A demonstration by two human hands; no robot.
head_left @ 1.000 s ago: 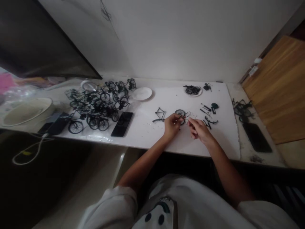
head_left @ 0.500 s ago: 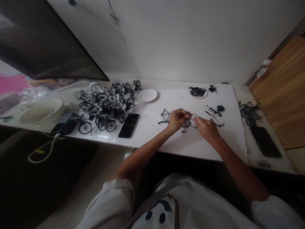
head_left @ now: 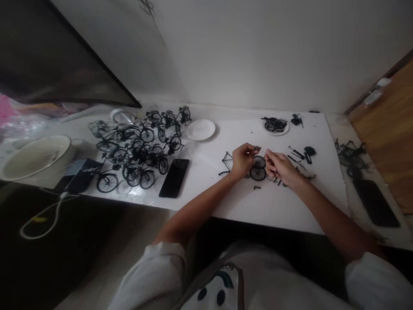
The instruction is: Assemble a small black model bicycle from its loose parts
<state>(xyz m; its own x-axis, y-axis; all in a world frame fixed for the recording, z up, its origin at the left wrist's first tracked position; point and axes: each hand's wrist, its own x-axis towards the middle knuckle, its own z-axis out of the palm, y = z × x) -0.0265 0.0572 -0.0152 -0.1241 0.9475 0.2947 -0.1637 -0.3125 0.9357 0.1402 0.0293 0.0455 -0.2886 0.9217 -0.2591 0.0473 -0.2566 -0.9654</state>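
Over the white board, my left hand pinches a small dark part at its fingertips. Close to its right, my right hand has its fingers closed; a thin, pale line runs between the two hands, too fine to identify. Two black miniature wheels lie on the board between and below the hands. A small black bicycle frame rests just left of my left hand. Loose dark parts lie beyond my right hand, and a tiny dark piece sits nearer the front edge.
Several miniature bicycles crowd the left side beside a black phone. A white plate stands behind them. Another plate bears black parts. A white basin is far left; a dark phone-like slab lies far right.
The camera view has shifted. The thin ring that was between my hands no longer shows as a ring, and both wheels on the board are now more exposed.
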